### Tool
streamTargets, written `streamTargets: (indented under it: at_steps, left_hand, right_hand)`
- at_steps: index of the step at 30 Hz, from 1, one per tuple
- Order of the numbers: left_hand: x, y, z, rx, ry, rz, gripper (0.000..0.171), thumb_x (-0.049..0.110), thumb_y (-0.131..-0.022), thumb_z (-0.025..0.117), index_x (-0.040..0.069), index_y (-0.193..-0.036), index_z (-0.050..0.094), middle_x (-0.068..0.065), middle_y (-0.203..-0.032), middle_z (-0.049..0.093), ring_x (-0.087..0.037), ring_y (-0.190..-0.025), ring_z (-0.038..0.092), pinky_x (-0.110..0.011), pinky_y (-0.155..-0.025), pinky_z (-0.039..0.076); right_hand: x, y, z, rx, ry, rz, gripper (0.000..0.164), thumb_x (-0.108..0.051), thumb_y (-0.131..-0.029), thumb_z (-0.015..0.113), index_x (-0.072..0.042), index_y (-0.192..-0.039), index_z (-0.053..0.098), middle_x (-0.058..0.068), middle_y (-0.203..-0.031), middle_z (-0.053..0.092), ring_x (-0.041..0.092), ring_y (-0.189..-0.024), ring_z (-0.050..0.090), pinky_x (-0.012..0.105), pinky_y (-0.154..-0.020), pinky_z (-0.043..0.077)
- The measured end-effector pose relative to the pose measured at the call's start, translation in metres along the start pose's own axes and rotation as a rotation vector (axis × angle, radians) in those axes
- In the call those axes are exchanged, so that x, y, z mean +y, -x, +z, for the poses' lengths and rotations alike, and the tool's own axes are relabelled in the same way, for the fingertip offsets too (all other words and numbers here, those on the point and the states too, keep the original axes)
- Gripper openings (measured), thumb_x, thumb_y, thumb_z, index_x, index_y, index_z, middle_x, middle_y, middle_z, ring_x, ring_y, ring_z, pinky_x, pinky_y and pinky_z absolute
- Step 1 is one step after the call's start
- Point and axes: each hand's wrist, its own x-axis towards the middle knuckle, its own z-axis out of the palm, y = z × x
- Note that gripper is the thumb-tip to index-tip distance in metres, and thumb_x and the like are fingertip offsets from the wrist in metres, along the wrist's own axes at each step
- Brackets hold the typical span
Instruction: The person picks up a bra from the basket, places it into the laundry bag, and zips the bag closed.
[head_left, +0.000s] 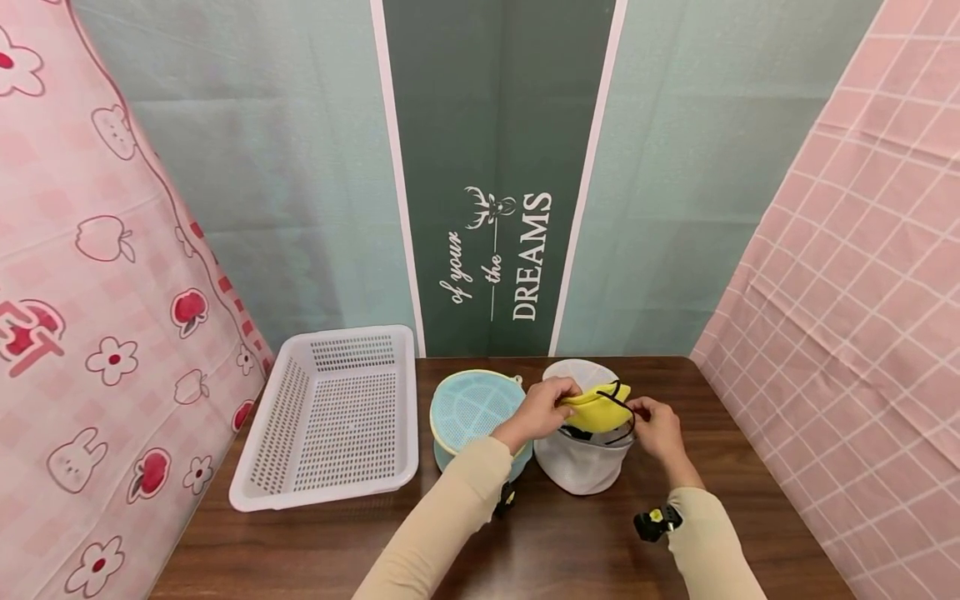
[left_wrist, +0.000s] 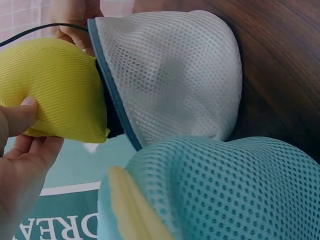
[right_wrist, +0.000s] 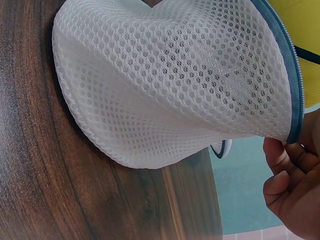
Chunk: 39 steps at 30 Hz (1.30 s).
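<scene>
A yellow ribbed bra (head_left: 597, 410) with thin black straps is held by my left hand (head_left: 542, 411), the thumb on one face of its cup and the fingers below. The bra is at the mouth of a white mesh laundry bag (head_left: 577, 467), partly over the opening, with something black under it. My right hand (head_left: 660, 429) grips the bag's zippered rim on the right side, fingers curled, as the right wrist view shows at the blue-grey zipper (right_wrist: 295, 75). The bag stands upright, its round lid (head_left: 577, 372) folded back.
Just left of the white bag stands a blue mesh laundry bag (head_left: 476, 412) with a pale yellow rim, its lid on top. A white plastic basket (head_left: 408, 417) with slotted walls occupies the table's left side. Curtains hang behind the brown wooden table (head_left: 570, 550) and at both sides.
</scene>
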Motion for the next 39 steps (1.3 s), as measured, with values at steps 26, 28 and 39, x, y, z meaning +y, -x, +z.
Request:
streamTargets:
  at_steps: [26,28,39]
  left_hand:
    - [-0.005,-0.004,0.008,-0.169,-0.197,0.065,0.022,-0.007,-0.079,0.062,0.012,-0.090,0.065,0.006,-0.086,0.060,-0.005,-0.076,0.048,-0.014,-0.070,0.038]
    - [-0.007,-0.003,0.010,-0.153,-0.227,0.075,0.022,-0.006,-0.080,0.062,0.012,-0.091,0.065,0.005,-0.087,0.060,-0.005,-0.076,0.049,-0.014,-0.070,0.039]
    - [-0.010,0.002,0.023,-0.111,-0.413,0.093,0.021,0.004,-0.080,0.065,0.016,-0.098,0.068,0.004,-0.093,0.062,-0.007,-0.083,0.056,-0.017,-0.073,0.043]
  right_hand:
    - [0.004,-0.001,0.000,0.019,0.010,-0.037,0.017,0.011,-0.078,0.053,0.006,-0.089,0.064,0.018,-0.083,0.062,0.030,-0.073,0.054,0.039,-0.063,0.043]
    - [0.005,-0.001,0.000,0.017,0.009,-0.037,0.013,0.010,-0.079,0.054,0.005,-0.087,0.064,0.018,-0.082,0.062,0.030,-0.073,0.054,0.039,-0.063,0.043]
    - [0.001,0.000,-0.002,0.010,-0.029,-0.022,0.007,0.006,-0.081,0.058,0.004,-0.084,0.065,0.012,-0.074,0.060,0.024,-0.067,0.051,0.033,-0.059,0.041]
